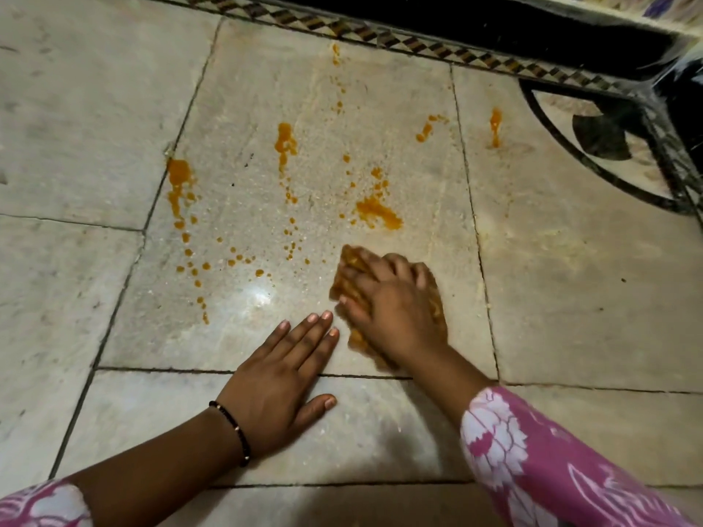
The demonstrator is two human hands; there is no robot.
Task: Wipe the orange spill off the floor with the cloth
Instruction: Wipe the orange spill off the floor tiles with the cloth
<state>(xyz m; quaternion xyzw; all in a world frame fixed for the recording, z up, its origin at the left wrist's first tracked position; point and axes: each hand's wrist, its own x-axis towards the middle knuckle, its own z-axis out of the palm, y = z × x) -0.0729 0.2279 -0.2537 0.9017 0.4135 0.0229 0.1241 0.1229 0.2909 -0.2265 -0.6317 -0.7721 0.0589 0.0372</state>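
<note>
Orange spill (376, 213) lies in blobs and drops across a pale stone floor tile (266, 89), from the left seam to beyond the right seam. An orange-stained cloth (352, 260) sits on the tile just below the biggest blob. My right hand (384, 302) presses on the cloth with its fingers spread over it; the hand is blurred. My left hand (283, 370) lies flat on the floor beside it, fingers straight, palm across a tile seam. It holds nothing.
A patterned mosaic border (418, 39) runs along the top, with a dark band beyond it. A black curved inlay (593, 146) marks the floor at the upper right. A wet shine (262, 294) shows on the tile left of the cloth.
</note>
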